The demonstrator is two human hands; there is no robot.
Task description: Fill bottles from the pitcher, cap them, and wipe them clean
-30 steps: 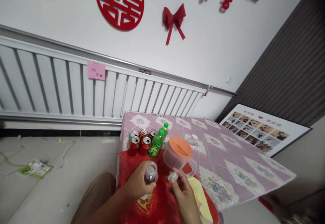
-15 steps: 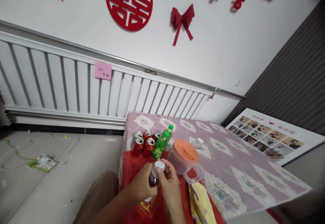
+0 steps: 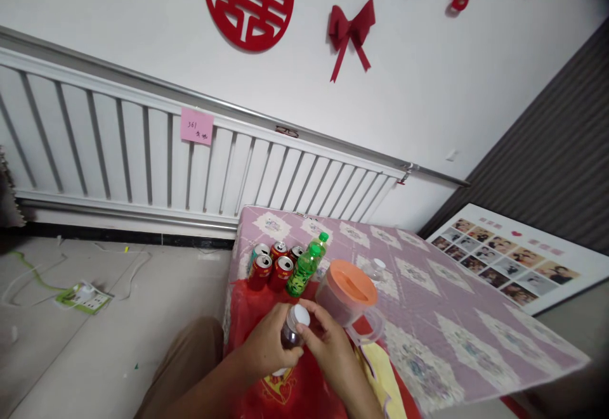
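At six o'clock, over the red cloth [image 3: 266, 308], the left hand [image 3: 264, 349] wraps a small clear bottle [image 3: 288, 336] of dark liquid. The right hand [image 3: 328, 346] pinches its white cap [image 3: 301, 314]. At one o'clock stands an orange-lidded jug [image 3: 347, 292].

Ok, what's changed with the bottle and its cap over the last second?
The right hand has brought the white cap from beside the small bottle onto its mouth, and its fingers now grip the cap there. The left hand has kept hold of the bottle throughout. The cans, green bottles and orange-lidded pitcher stand as before on the table.
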